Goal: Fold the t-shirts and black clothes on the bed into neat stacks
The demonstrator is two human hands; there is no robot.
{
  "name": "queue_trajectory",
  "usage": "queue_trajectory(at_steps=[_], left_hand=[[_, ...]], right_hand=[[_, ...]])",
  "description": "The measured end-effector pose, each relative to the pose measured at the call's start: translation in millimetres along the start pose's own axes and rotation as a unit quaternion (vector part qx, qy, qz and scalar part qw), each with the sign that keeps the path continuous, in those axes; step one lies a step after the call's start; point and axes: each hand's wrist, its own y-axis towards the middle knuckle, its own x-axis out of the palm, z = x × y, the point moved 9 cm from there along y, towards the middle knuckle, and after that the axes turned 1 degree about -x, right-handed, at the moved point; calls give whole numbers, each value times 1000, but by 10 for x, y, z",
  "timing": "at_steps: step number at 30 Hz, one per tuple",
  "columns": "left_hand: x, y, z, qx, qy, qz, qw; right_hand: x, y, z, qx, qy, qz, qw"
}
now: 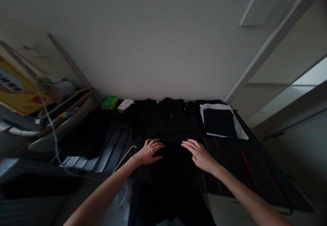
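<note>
A black short-sleeved shirt (163, 118) lies spread on the dark slatted table (116, 147), its collar toward the wall. My left hand (150, 151) rests palm down near the lower left part of the shirt, fingers stretched out and thumb apart. On the other side, my right hand (198, 152) lies flat in the same way, with its fingertips on the dark cloth. Between the hands the black fabric runs toward my body, and its lower edge is hard to make out in the dim light.
Folded black and white clothes (221, 120) are stacked at the right. A green box (109, 102) and a white box (125, 105) stand by the wall. A red-edged dark tablet-like object (262, 173) lies right. A white cable (124, 158) crosses the table's left side, beside a filled basket (63, 120).
</note>
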Motion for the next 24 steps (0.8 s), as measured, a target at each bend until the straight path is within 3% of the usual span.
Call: queue_trajectory(at_steps=[3,6,8,11,14,17,20,24], left_hand=[[83,-96,66,-48,0,-21,999],[62,-230,10,-90,2,-23,996],[4,-357,17,-72,-8,-27,997],[-128,-658,-47,-61,-23,-22,998],[-216,-1064,-266,-116,-26,-14,993],[-226,-1436,-406,-173,-23,-18,985],[-223,-1613,-254,-168,-5,-22,985],[-269,-1595,205,-104,-7,-12,994]], right_hand=[[285,26,-257,-15,10,-52,998],[357,23,-290,8,7,-57,998],[266,-3,-275,12,4,-47,999],[-42,-97,-164,15,3,-37,999],[-374,-263,81,32,3,-51,998],[-492,-489,420,107,-50,-99,988],[-368,-714,600,180,-111,-158,965],[-150,-790,409,180,-131,-196,955]])
